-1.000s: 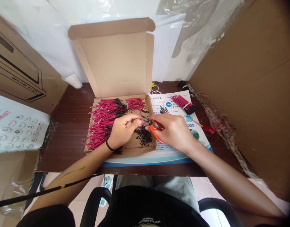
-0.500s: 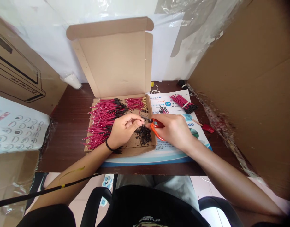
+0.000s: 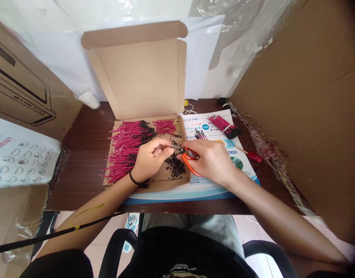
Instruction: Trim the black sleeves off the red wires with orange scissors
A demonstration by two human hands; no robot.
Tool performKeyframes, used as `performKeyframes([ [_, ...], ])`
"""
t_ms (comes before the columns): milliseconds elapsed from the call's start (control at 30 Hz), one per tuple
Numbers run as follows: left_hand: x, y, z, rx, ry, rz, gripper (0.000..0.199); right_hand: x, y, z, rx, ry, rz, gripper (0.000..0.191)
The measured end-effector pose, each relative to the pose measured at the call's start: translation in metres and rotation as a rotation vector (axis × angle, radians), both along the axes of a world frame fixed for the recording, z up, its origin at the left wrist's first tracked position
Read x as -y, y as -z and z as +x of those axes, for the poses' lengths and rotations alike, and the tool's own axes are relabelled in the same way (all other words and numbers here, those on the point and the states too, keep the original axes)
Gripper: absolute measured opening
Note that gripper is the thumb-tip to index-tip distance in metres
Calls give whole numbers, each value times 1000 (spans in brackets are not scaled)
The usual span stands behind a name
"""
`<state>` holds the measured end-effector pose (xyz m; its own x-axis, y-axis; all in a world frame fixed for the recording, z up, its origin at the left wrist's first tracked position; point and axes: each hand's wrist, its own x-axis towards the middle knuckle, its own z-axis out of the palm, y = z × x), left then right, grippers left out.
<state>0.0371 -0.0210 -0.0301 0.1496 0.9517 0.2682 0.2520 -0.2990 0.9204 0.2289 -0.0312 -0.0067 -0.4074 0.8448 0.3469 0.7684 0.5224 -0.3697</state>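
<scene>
Red wires [image 3: 126, 152] heaped in an open carton [image 3: 139, 77], a banded bundle [image 3: 224, 127] on a leaflet [image 3: 200, 127], black clippings [image 3: 175, 168] beneath the hands. Left-hand fingers [image 3: 165, 146] pinching one wire [image 3: 177, 147] (level, tip pointing right) against orange scissors [image 3: 190, 164], right hand [image 3: 212, 162] gripping them, blades nearly shut.

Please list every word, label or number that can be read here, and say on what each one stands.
Poster: small print, too blurred to read.
Shirt: white print, upside down, too blurred to read.
Card: red and grey print, too small to read.
</scene>
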Motion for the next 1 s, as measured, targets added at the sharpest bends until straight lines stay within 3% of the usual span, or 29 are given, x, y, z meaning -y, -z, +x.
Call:
performKeyframes([
  [400, 2, 1, -2, -81, -62, -1, 15, -3, 4, 2, 23, -34, -26, 21],
  [600, 2, -2, 1, 20, 3, 1, 15, -2, 5, 0, -32, 34, -27, 21],
  [1000, -1, 1, 0, 69, -15, 12, 23, 0, 0, -1, -43, -4, -28, 24],
])
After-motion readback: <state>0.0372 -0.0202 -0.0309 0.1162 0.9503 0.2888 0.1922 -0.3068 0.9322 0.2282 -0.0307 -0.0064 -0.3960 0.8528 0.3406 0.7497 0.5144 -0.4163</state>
